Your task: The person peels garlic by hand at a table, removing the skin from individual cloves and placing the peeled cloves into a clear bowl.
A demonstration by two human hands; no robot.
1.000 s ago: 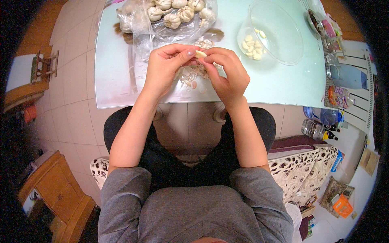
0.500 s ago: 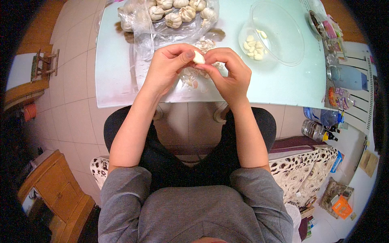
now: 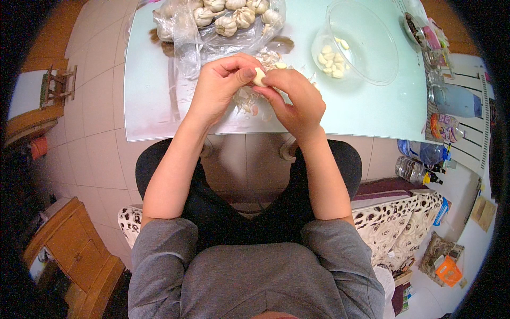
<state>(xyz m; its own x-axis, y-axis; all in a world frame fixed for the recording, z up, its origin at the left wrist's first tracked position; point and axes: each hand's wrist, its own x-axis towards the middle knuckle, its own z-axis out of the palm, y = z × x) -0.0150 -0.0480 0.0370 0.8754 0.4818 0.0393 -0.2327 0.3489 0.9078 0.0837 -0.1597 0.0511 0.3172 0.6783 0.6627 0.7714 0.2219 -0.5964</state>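
Note:
A pale garlic clove (image 3: 258,77) is pinched between the thumb and fingers of my left hand (image 3: 223,82). Against its right side press the fingertips and thumb of my right hand (image 3: 297,98), closed on the same clove. Papery garlic skins (image 3: 247,101) lie scattered on the table beneath and behind both hands. Another clove (image 3: 280,65) shows just beyond my right fingers. Several whole garlic bulbs (image 3: 226,25) rest in a clear plastic bag (image 3: 188,45) at the far left. To the right, a clear plastic bowl (image 3: 385,74) contains several peeled cloves (image 3: 332,63).
The pale glass-topped table (image 3: 366,114) ends at a front edge above my knees. Along its right side stand a bowl of dark bits (image 3: 415,31) and a blue-tinted container (image 3: 457,101). Bottles (image 3: 419,170) and a patterned seat cover (image 3: 396,220) are lower right.
My right fingers have curled in closer over the clove, with the hand turned slightly. Another clove beyond them has come into sight. My left hand has barely moved.

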